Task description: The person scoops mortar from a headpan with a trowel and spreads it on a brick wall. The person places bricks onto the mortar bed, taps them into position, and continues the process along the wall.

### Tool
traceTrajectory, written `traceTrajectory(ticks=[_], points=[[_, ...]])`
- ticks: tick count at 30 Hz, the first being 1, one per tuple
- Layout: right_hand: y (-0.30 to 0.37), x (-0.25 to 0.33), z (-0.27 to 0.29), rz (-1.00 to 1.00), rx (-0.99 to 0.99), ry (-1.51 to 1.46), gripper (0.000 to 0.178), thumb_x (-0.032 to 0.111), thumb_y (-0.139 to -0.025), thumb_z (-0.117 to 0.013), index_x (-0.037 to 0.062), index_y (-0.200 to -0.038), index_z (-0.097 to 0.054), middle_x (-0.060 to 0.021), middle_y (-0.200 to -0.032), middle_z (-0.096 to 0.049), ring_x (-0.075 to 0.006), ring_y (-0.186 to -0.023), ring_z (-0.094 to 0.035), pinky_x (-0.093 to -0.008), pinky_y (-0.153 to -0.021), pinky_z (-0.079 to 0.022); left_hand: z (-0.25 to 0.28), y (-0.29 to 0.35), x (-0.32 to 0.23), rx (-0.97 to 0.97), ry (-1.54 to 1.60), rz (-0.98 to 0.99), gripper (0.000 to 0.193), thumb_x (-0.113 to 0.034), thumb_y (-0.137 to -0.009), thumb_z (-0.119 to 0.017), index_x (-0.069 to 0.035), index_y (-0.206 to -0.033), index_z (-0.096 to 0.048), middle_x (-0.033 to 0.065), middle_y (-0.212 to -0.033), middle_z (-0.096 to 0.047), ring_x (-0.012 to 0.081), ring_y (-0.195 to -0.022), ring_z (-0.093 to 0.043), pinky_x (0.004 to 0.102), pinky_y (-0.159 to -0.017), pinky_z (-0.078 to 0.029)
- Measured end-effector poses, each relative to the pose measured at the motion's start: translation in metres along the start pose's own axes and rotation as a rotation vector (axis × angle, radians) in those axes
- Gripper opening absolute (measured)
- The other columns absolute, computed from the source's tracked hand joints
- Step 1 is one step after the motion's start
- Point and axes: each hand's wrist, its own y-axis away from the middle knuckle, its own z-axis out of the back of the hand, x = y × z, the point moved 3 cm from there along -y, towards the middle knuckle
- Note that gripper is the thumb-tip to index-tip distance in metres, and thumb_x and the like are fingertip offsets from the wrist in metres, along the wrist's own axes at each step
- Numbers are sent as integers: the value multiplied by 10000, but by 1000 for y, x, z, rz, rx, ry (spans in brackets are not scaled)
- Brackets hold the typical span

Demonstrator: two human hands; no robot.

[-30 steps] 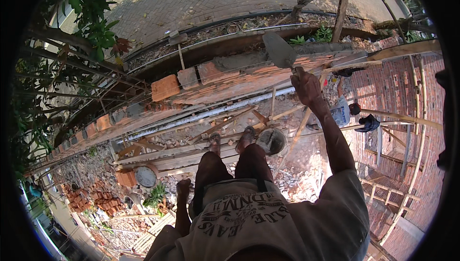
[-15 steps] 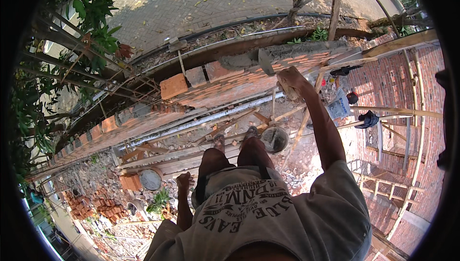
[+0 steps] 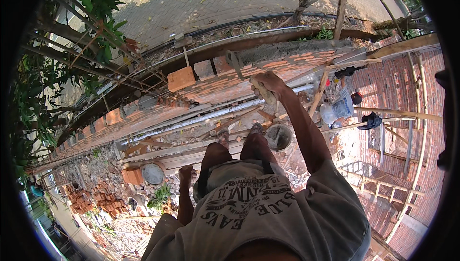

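My right hand (image 3: 268, 86) is wrapped round the pale handle of a trowel (image 3: 235, 64). The trowel's grey blade is at the top of a brick wall (image 3: 225, 86), at the left end of a bed of wet mortar (image 3: 282, 52). Just left of the blade, a grey-coated brick (image 3: 204, 69) and an orange brick (image 3: 181, 78) sit on the wall top. My left hand (image 3: 186, 172) hangs low beside my left thigh, its fingers curled in, and nothing shows in it.
Planks (image 3: 187, 153) lie beneath my legs, with a bucket of mortar (image 3: 278, 137) right of my feet and a round grey-filled container (image 3: 153, 174) at left. A person beside a white bucket (image 3: 330, 113) is at right. Bamboo poles (image 3: 397, 112) and branches (image 3: 72, 40) flank the wall.
My right hand has moved left along the wall with the trowel, bringing the blade to the mortar's left end near the bricks. My left hand stays low, slightly higher in view.
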Motion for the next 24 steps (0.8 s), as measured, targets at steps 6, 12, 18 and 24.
traceTrajectory(ticks=[6, 12, 18, 24], points=[[-9, -7, -18, -18, 101, -73, 279, 232, -964, -552, -35, -1021, -608, -116, -767, -640, -155, -556, -601, -288, -430, -492, 2, -2, 2, -11, 4, -14, 277, -256, -898, -611, 19, -930, -601, 83, -697, -599, 169, -531, -571, 312, -478, -460], [-2, 21, 4, 378, -116, 489, 258, 215, -918, -606, -43, -916, -598, -132, -740, -632, -190, -583, -612, -336, -488, -502, 6, 6, 8, -76, -7, 13, 261, -255, -915, -613, 4, -922, -590, 90, -710, -607, 180, -518, -572, 330, -453, -458], [-15, 83, 100, 558, -678, 2027, 262, 158, -821, -637, 36, -1051, -608, -176, -882, -644, -305, -843, -632, -415, -753, -509, 20, 15, 22, -48, 60, 21, 256, -281, -932, -594, -34, -864, -591, 74, -667, -591, 173, -486, -561, 305, -416, -422], [-40, 63, 104, 1008, -822, 2337, 109, 164, -782, -620, 113, -873, -650, -68, -869, -629, -239, -851, -629, -406, -703, -491, 27, 6, 50, -80, -266, -212, 274, -297, -911, -604, -28, -864, -627, 77, -693, -633, 176, -555, -593, 323, -484, -455]])
